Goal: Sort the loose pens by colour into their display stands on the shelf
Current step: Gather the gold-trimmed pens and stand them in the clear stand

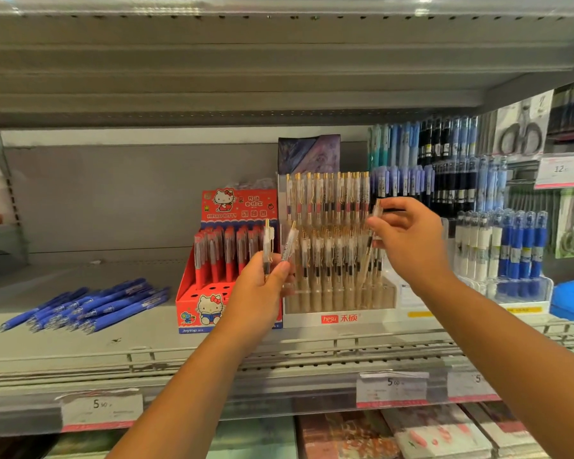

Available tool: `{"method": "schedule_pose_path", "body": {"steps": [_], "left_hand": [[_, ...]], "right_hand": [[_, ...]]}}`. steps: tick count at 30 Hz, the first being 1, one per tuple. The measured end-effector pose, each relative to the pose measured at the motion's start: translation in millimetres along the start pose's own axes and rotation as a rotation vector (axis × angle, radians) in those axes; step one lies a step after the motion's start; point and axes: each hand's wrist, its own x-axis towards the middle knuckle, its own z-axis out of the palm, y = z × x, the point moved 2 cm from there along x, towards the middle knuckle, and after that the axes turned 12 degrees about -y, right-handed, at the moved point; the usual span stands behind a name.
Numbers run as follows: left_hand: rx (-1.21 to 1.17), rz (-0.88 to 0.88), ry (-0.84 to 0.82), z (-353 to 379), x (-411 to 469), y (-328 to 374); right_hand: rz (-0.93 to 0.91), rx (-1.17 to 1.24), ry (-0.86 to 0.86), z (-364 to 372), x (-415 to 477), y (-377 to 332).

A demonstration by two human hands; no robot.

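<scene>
Mid-sort at the shelf (80, 346): left hand (256, 293) clamped on two clear pens (277, 246), right hand (408, 240) pinching another before the clear stand (338, 303). Red box (193, 313) part filled; blue pens (90, 308) loose, seemingly unsorted.

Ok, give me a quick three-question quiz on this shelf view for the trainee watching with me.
1. True or false: the loose blue pens lie on the shelf left of the red display stand.
2. How many clear pens does the left hand hold?
3. Which stand is the right hand in front of: A red, B clear stand with beige-grip pens, C blue?

Key: 1 true; 2 two; 3 B.
</scene>
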Motion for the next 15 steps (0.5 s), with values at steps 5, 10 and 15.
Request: {"method": "schedule_pose_path", "body": {"steps": [5,10,15], "left_hand": [[0.038,0.040,-0.012,-0.6,-3.5,5.0],[-0.053,0.057,-0.045,0.3,-5.8,8.7],[-0.092,0.049,-0.052,0.4,-6.2,7.9]], "right_hand": [[-0.021,-0.071,0.022,-3.1,2.7,5.1],[-0.015,-0.126,0.004,0.9,2.0,10.0],[0.021,-0.197,-0.102,8.4,-5.8,20.4]]}}
